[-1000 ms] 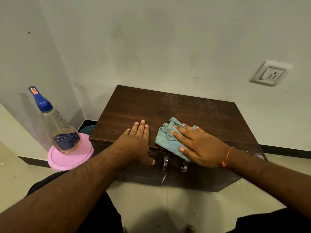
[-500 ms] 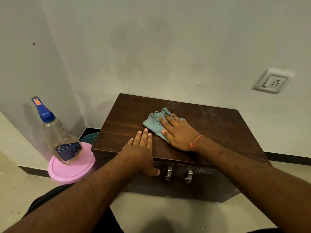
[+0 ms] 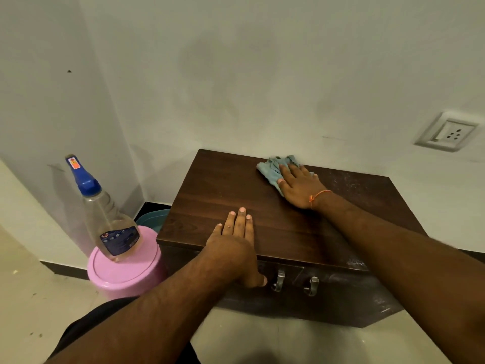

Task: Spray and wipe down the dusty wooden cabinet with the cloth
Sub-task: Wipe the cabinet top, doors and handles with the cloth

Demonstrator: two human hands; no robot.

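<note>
A low dark wooden cabinet stands against the white wall, with white dust along its back right top and right front edge. My right hand presses flat, fingers straight, on a crumpled light-blue cloth at the back edge of the top. My left hand rests flat on the front edge of the top, thumb hanging over the front face. A clear spray bottle with a blue cap stands on a pink lidded bin to the left.
The pink bin sits on the floor against the cabinet's left side, with a teal tub behind it. Two metal handles stick out from the cabinet front. A wall socket is at the right.
My right hand has slid the cloth from the front edge across the top to the back edge near the wall. My left hand has stayed on the front edge.
</note>
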